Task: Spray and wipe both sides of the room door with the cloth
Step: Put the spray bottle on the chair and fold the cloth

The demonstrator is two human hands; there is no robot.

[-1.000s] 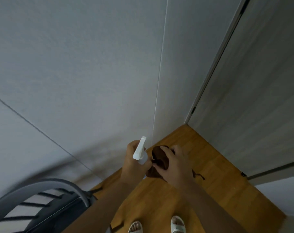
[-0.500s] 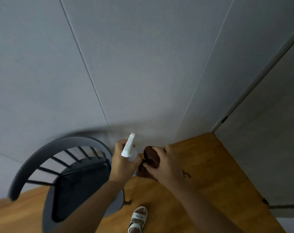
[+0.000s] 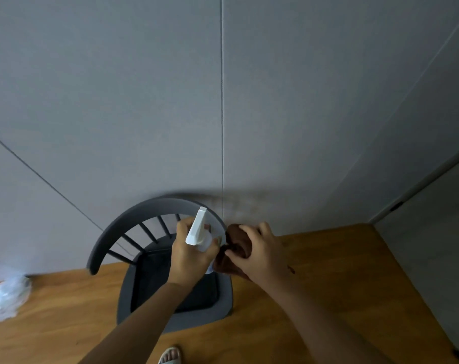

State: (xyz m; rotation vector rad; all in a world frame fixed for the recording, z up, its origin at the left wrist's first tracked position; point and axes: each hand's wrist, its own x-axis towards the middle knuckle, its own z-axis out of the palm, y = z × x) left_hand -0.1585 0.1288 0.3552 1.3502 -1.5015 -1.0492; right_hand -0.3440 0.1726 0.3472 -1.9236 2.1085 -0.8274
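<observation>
Our left hand (image 3: 191,254) grips the white spray bottle (image 3: 198,229) above the grey chair (image 3: 149,258), its long nozzle pointing up toward the wall. Our right hand (image 3: 262,252) clutches the bunched brown cloth (image 3: 235,249) just beside it. We read no labels.

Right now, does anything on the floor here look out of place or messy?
Yes: a crumpled clear plastic bag lies loose on the wooden floor by the wall, left of the grey chair. It is too blurred to tell more. Nothing looks spilled.
</observation>
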